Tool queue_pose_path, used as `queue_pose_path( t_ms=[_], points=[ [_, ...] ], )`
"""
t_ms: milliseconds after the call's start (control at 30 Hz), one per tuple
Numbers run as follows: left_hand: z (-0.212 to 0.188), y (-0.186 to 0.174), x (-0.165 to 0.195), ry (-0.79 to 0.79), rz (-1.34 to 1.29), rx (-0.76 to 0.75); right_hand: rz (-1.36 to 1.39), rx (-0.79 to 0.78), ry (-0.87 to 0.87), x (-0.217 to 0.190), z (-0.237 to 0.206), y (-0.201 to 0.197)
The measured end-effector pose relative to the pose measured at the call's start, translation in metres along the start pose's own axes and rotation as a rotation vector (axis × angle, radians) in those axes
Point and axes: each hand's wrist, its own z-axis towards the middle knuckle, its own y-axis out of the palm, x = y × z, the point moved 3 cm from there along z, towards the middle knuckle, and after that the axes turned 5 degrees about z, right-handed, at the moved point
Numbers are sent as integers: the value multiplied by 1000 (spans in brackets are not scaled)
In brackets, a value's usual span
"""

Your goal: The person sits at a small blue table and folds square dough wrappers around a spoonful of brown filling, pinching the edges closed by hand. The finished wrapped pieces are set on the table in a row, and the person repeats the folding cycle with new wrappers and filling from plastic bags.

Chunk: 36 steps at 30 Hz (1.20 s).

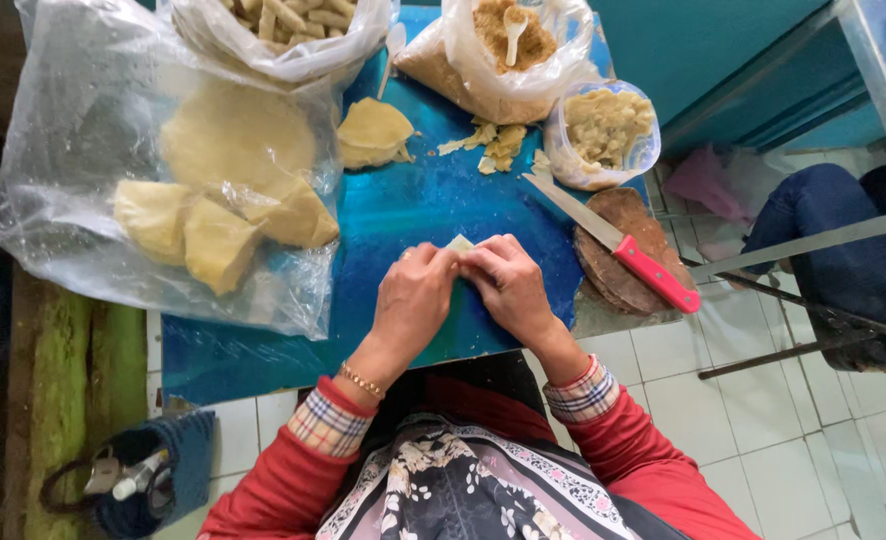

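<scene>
Your left hand [413, 295] and right hand [508, 285] are both pinching that small pale dough piece [460, 243] just above the blue tabletop [413, 210] — looks soft, light, tearable — so hold its edges gently.

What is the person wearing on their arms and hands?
Both arms have red sleeves with plaid checked cuffs peeking out at the wrists. The left hand has a thin gold-coloured beaded bracelet at its wrist. The right hand wears nothing. No gloves on either hand.
</scene>
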Motion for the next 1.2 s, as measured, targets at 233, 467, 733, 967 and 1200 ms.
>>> queue_pose_path(
  t_ms=[233, 467, 733, 967, 1200],
  points=[
    [4, 8, -7, -66, 60, -55, -1, 19, 86, 7, 1, 5],
    [18, 16, -15, -166, 153, -113, -180, 56, -31, -4, -8, 7],
    [4, 1, -8, -26, 6, 5, -50, 16, 15, 8, -4, 6],
    [0, 11, -3, 59, 134, -39, -144, 91, 55, -1, -12, 4],
    [11, 13, -4, -56, 112, -125, -173, 18, 13, -2, -13, -7]
  ],
)
